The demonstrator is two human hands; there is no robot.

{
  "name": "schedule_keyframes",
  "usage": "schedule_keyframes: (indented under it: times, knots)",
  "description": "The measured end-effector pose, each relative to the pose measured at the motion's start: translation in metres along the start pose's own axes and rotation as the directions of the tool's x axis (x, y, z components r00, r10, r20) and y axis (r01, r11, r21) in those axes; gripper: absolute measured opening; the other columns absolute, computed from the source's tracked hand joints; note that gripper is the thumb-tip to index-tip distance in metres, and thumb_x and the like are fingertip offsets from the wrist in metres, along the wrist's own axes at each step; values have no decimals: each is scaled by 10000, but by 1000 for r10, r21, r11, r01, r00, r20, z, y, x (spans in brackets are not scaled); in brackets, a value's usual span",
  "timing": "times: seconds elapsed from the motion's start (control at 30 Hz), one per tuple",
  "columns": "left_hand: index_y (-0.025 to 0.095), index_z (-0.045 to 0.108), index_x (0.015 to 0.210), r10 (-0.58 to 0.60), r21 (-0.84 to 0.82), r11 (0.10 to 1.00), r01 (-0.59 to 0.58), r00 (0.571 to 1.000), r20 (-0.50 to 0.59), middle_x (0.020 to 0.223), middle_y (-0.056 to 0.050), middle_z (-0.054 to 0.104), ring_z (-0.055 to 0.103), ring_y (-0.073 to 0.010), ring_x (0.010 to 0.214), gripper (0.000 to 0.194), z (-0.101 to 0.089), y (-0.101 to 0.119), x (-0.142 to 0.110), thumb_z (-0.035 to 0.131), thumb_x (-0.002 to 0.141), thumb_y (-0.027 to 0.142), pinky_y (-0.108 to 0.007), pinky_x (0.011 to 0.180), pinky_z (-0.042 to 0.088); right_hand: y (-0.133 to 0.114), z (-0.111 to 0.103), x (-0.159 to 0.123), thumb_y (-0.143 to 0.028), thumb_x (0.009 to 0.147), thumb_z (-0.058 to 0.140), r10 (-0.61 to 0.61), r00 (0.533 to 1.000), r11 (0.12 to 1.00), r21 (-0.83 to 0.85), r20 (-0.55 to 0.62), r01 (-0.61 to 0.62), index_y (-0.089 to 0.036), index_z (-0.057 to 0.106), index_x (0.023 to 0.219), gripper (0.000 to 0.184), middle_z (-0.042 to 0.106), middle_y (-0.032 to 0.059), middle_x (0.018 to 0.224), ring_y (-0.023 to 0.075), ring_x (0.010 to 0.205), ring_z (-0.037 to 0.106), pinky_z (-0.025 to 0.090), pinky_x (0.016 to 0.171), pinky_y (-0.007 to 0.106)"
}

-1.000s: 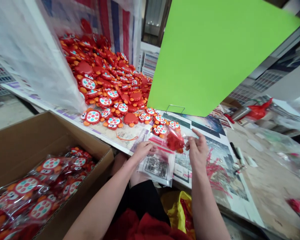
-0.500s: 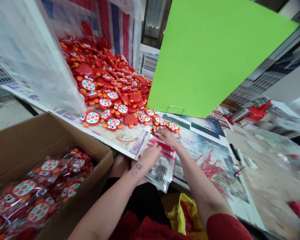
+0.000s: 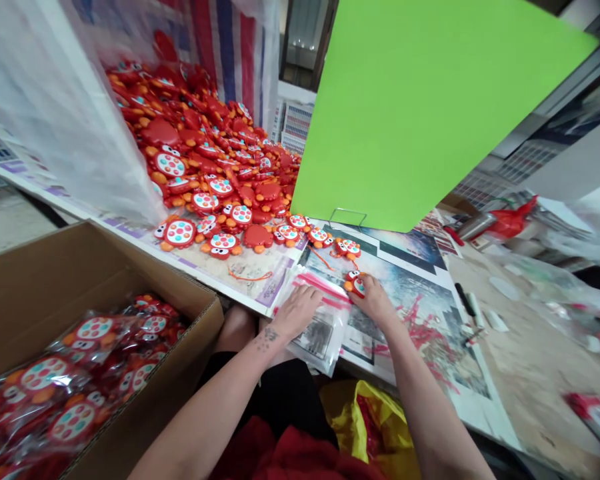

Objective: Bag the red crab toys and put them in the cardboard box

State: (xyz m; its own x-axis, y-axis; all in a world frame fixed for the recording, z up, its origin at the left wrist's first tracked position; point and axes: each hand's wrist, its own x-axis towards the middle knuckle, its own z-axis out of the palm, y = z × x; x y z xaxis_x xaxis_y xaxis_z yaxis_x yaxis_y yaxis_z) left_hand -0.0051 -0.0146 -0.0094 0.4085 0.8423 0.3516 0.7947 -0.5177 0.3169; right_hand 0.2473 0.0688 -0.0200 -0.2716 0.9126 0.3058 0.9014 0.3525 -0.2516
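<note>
My left hand [image 3: 299, 311] lies flat on a stack of clear zip bags [image 3: 319, 328] with red seal strips at the table's near edge. To its right, my right hand [image 3: 375, 298] grips a red-and-orange crab toy [image 3: 355, 283] beside the bags' openings. A big heap of the same crab toys [image 3: 215, 167] covers the table behind, with a few loose ones [image 3: 347, 248] just beyond my right hand.
A cardboard box [image 3: 145, 260] at the lower left holds bagged crab toys [image 3: 70, 380]. A green board [image 3: 420, 107] stands on a wire holder [image 3: 349, 217]. White plastic sheeting [image 3: 65, 113] hangs at left. Pens [image 3: 467, 300] and clutter lie at right.
My right hand let go of a bagged toy, reached to the loose crabs, and drew one back toward the bags. My left hand pressed down on the bag stack.
</note>
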Motion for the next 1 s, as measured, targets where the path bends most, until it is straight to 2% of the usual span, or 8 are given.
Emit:
schedule_keyframes:
  times: [0.17,0.3,0.4,0.5,0.63,0.77,0.9,1.0]
  knots:
    - [155,575,1067,-77,-161,984,74,997,-14,1042,-97,625,558,-242,1007,173,5,-6,4,445,967,210,-390,904,450,8,-14,-6,-260,724,594,33,999,996,80,30,-36,-164,526,1280,569,616,145,1182,306,1032,600,482,897,434]
    - [146,400,1407,-176,-307,936,174,984,22,1020,-93,645,586,-245,1013,495,-1,-7,8,500,932,245,-407,942,445,-9,-33,-11,-288,754,574,195,978,912,382,-74,-153,-179,523,1278,538,665,92,1048,274,895,632,506,832,437]
    - [133,294,1479,-209,-325,920,218,976,60,957,-82,653,603,-254,966,623,-6,-6,7,516,921,300,-429,939,444,-31,-47,-16,-317,800,607,-19,996,839,541,-82,61,-227,559,1264,475,613,94,1224,281,1103,585,455,972,458]
    - [138,372,1419,-178,-316,932,179,984,31,1099,-124,643,589,-262,1056,514,-7,-5,6,477,937,280,-432,972,429,-51,-53,-17,-374,828,660,-170,984,788,592,-52,167,-263,612,1209,400,580,89,1266,276,1223,518,391,1063,457]
    - [160,551,1111,-118,-281,952,120,993,25,1086,-120,631,567,-265,1073,201,-6,-6,5,473,940,233,-432,958,432,-57,-40,-10,-463,800,705,-46,998,721,693,46,1,-227,592,1201,478,640,84,1122,256,1041,605,476,961,439]
    - [183,549,969,-126,-331,938,108,992,-33,962,-72,627,569,-241,974,75,-6,-7,3,563,906,220,-402,899,446,-53,-25,0,-530,818,655,-9,982,612,778,187,-143,-211,536,1299,589,674,80,1118,236,972,633,512,890,399]
    - [187,562,975,-188,-437,893,110,972,-139,890,-28,621,566,-195,869,121,-6,-8,2,629,882,228,-366,866,449,-61,-16,8,-593,849,568,27,965,639,738,260,-217,-199,631,1225,548,678,91,1178,244,1010,632,496,907,386]
    - [183,613,923,-137,-407,912,45,971,-198,895,-32,625,558,-193,895,61,-4,-10,1,605,907,241,-365,886,437,-80,-10,11,-615,900,484,-66,957,679,715,282,-164,-213,687,1156,518,698,71,1140,243,1015,631,477,939,388]
